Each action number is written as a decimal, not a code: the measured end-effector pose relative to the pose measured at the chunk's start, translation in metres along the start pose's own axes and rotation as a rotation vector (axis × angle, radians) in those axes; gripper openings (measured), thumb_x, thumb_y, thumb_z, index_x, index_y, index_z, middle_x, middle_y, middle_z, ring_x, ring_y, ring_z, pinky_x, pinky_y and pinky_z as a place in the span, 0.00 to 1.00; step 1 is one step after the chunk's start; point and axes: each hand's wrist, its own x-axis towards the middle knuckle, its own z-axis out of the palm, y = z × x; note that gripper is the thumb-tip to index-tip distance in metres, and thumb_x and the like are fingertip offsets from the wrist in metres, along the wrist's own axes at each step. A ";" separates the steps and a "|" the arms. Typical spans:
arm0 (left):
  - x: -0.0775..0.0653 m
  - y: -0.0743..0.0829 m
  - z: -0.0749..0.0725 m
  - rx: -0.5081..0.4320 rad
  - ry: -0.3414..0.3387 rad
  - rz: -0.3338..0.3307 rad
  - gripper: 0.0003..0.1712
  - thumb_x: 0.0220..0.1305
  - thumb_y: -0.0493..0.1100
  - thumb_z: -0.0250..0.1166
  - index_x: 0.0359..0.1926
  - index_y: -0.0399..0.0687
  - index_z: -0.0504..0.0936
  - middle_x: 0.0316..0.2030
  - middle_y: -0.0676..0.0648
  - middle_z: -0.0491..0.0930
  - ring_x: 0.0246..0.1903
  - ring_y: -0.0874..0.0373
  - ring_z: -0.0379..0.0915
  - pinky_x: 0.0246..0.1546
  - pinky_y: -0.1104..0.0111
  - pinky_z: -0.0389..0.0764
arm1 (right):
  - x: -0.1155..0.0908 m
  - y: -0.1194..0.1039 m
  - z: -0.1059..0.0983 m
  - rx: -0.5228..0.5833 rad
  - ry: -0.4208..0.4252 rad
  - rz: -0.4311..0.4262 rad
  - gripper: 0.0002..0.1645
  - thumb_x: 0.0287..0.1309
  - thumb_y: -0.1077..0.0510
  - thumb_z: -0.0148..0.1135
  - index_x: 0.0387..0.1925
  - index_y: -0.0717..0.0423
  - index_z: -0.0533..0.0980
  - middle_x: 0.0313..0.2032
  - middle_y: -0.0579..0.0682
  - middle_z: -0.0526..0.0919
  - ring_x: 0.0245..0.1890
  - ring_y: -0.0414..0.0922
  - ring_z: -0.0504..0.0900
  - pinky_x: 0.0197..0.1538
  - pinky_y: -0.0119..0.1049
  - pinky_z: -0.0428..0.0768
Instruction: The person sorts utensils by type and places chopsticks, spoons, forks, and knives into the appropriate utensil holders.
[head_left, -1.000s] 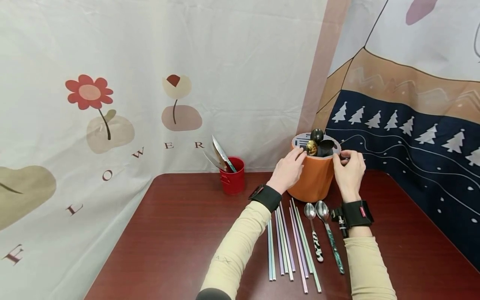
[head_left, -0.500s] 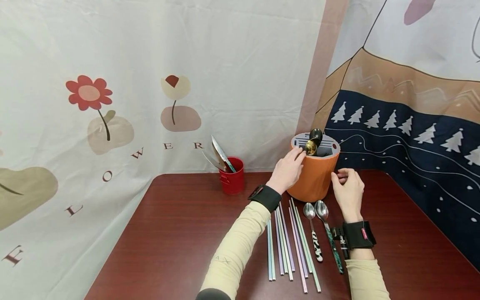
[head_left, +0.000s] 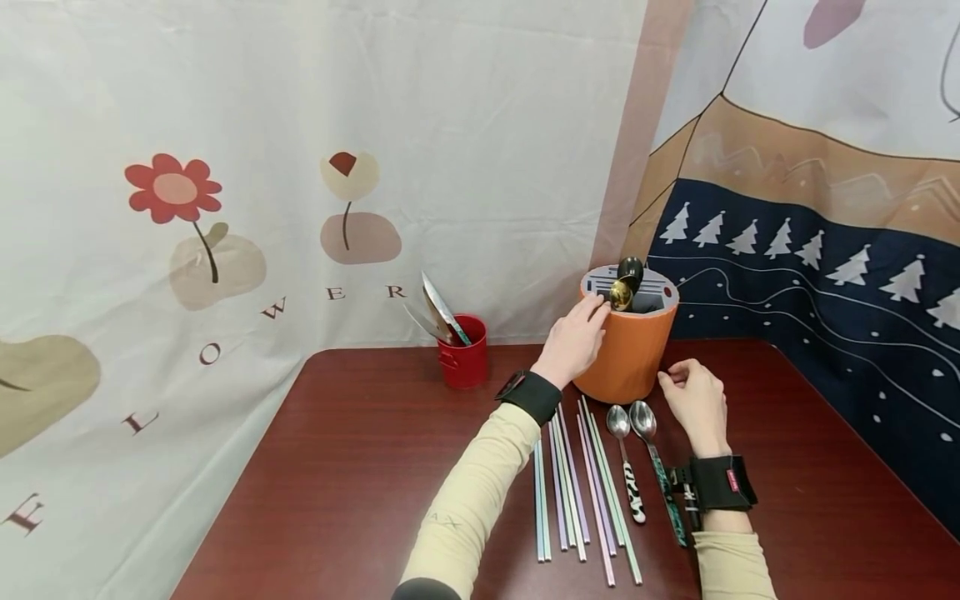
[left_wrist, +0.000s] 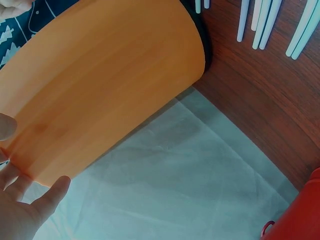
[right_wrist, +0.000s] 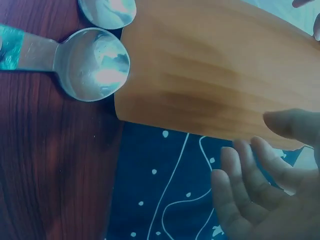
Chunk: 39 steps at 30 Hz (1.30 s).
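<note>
An orange cylindrical utensil holder (head_left: 626, 358) stands upright at the back right of the table. My left hand (head_left: 572, 342) holds its rim at the left, thumb (left_wrist: 7, 126) against the orange wall and fingers around the edge; the little finger sticks out. In the grey slotted top stand a gold spoon (head_left: 621, 294) and a black rounded utensil head (head_left: 630, 270). My right hand (head_left: 696, 404) is just right of the holder's lower part, fingers loosely bent around nothing. In front of the holder lie two metal spoons, one with a black-and-white handle (head_left: 634, 492), one with a green handle (right_wrist: 92, 65).
Several pastel chopsticks (head_left: 577, 500) lie in front of the holder, left of the spoons. A red bucket (head_left: 465, 367) holding knives (head_left: 442, 310) stands at the table's back edge. Printed cloth (head_left: 510, 167) hangs close behind the dark red table (head_left: 337, 500).
My right hand has left the holder's rim and moved down toward the table. A black shape at the right of the holder's opening no longer shows. My left hand stays at the rim.
</note>
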 end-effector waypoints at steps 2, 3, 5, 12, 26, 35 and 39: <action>0.000 0.000 0.000 0.000 0.006 0.000 0.24 0.71 0.49 0.52 0.65 0.52 0.68 0.65 0.51 0.68 0.68 0.60 0.60 0.54 0.72 0.77 | 0.000 0.002 -0.001 -0.026 -0.045 -0.004 0.17 0.62 0.52 0.56 0.42 0.64 0.75 0.39 0.63 0.82 0.37 0.57 0.80 0.34 0.48 0.76; -0.001 0.000 0.000 0.000 0.010 0.000 0.23 0.71 0.49 0.52 0.65 0.52 0.69 0.65 0.51 0.68 0.68 0.60 0.60 0.54 0.71 0.77 | 0.000 0.002 -0.001 -0.039 -0.076 -0.003 0.17 0.62 0.52 0.56 0.42 0.64 0.75 0.38 0.63 0.82 0.35 0.57 0.80 0.32 0.47 0.76; -0.001 0.000 0.000 -0.003 0.013 -0.001 0.23 0.71 0.48 0.52 0.65 0.52 0.69 0.65 0.51 0.68 0.68 0.60 0.60 0.54 0.71 0.77 | -0.001 0.004 -0.002 -0.064 -0.150 0.009 0.18 0.62 0.52 0.57 0.42 0.64 0.75 0.36 0.63 0.81 0.32 0.55 0.79 0.29 0.44 0.75; -0.001 0.000 0.000 -0.006 0.012 0.000 0.23 0.71 0.49 0.52 0.65 0.52 0.69 0.65 0.50 0.68 0.68 0.60 0.61 0.54 0.72 0.77 | -0.002 0.007 -0.006 -0.186 -0.472 0.068 0.18 0.60 0.49 0.57 0.32 0.62 0.74 0.26 0.56 0.76 0.25 0.49 0.74 0.25 0.37 0.67; -0.002 0.000 0.001 -0.002 0.001 -0.011 0.24 0.71 0.49 0.52 0.65 0.52 0.68 0.65 0.51 0.68 0.68 0.61 0.61 0.54 0.71 0.77 | -0.013 0.005 0.007 -0.193 -0.789 0.142 0.17 0.50 0.56 0.68 0.29 0.63 0.70 0.25 0.54 0.74 0.21 0.48 0.80 0.26 0.36 0.77; -0.001 0.000 0.002 0.006 0.008 -0.010 0.24 0.71 0.49 0.52 0.65 0.53 0.68 0.66 0.51 0.68 0.68 0.61 0.60 0.54 0.72 0.77 | -0.012 0.008 0.014 -0.302 -0.784 0.082 0.07 0.49 0.61 0.64 0.24 0.60 0.75 0.19 0.53 0.79 0.15 0.43 0.80 0.26 0.38 0.74; 0.000 0.000 0.003 0.002 -0.003 -0.012 0.24 0.71 0.49 0.52 0.66 0.53 0.68 0.66 0.51 0.67 0.69 0.61 0.60 0.55 0.72 0.77 | -0.011 0.008 0.013 -0.320 -0.772 0.069 0.05 0.48 0.62 0.62 0.22 0.60 0.75 0.17 0.51 0.79 0.14 0.42 0.79 0.25 0.38 0.72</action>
